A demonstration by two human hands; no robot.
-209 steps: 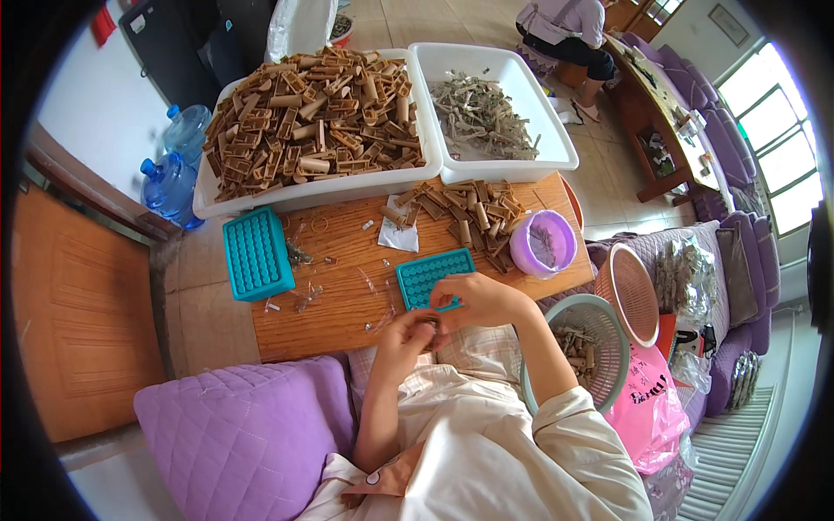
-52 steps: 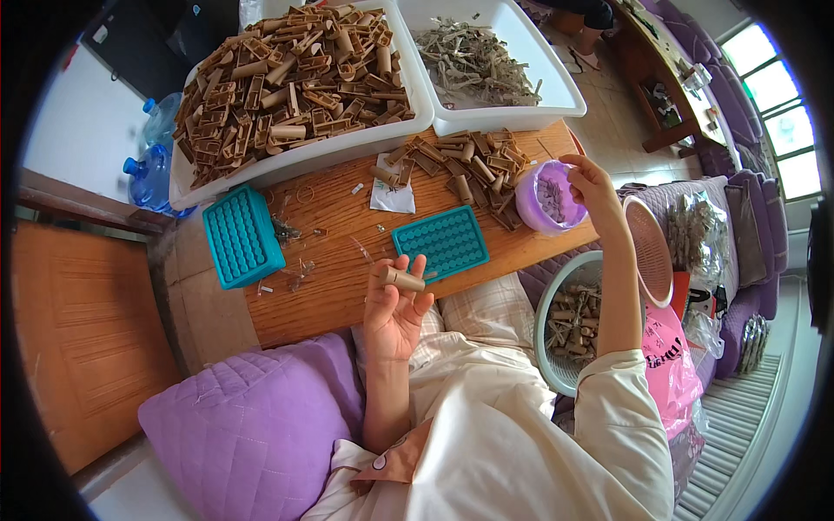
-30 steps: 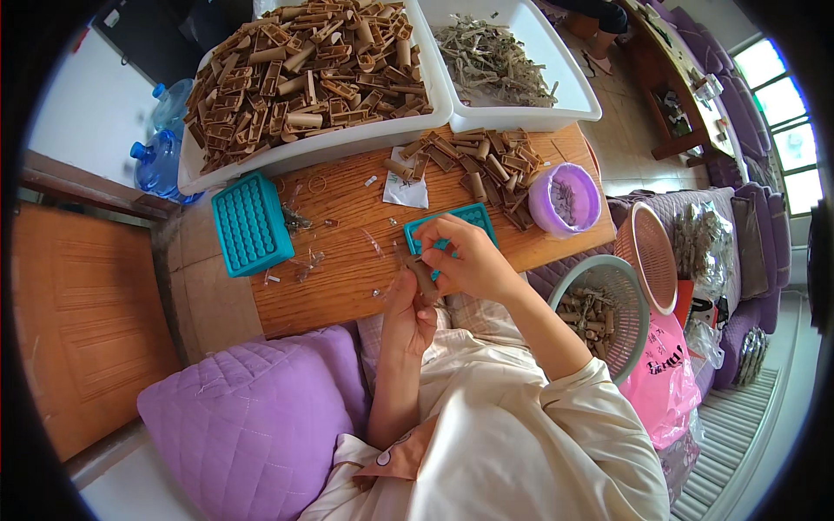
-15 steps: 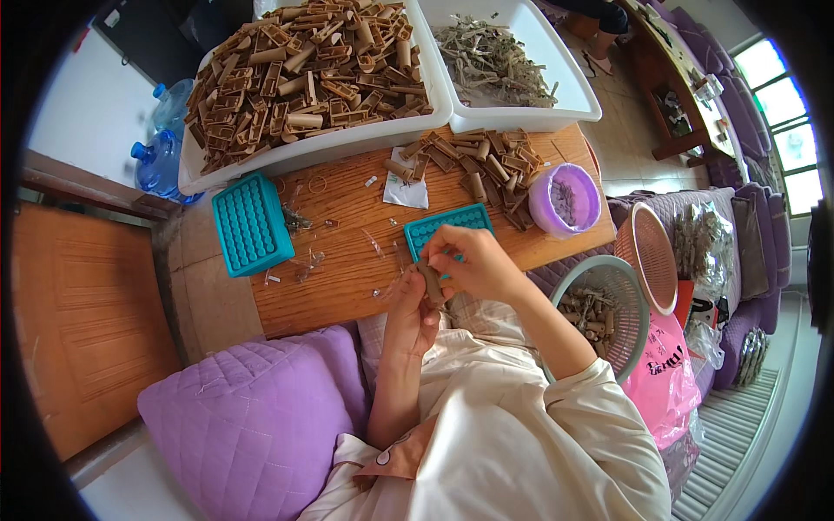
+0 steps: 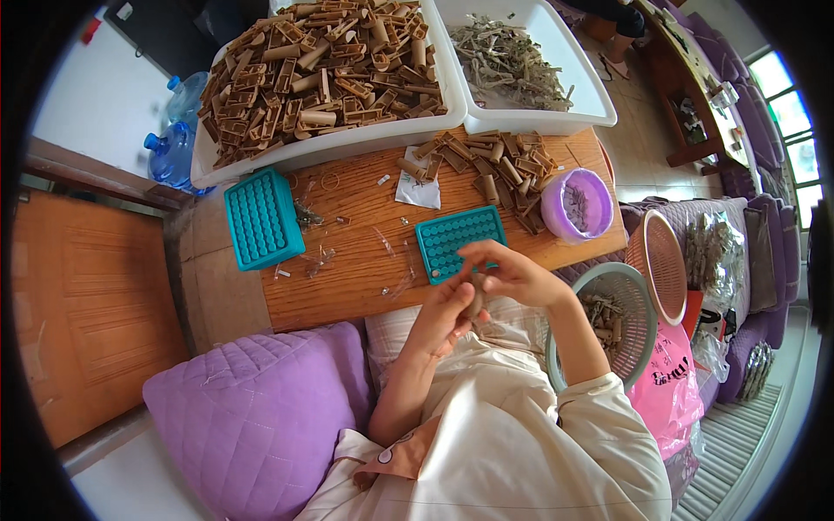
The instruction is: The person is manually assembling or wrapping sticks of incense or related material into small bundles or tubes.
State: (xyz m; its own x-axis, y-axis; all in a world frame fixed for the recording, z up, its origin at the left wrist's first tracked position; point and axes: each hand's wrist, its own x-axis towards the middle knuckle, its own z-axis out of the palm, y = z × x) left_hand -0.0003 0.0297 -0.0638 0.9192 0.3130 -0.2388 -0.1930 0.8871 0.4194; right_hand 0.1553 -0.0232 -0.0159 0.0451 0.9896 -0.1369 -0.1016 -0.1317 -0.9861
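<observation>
A small brown tube piece (image 5: 476, 295) sits at the centre of the frame, pinched between both hands just below the near edge of the tabletop (image 5: 347, 269). The left hand (image 5: 443, 314) closes its fingers around the piece from below; the right hand (image 5: 512, 273) grips it from above. A teal holed tray (image 5: 458, 241) lies just above the hands, a purple cup (image 5: 577, 205) to its right.

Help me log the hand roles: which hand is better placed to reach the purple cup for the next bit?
Probably the right hand: it lies nearer the purple cup at the table's right end, while the left hand grips the small brown tube.
</observation>
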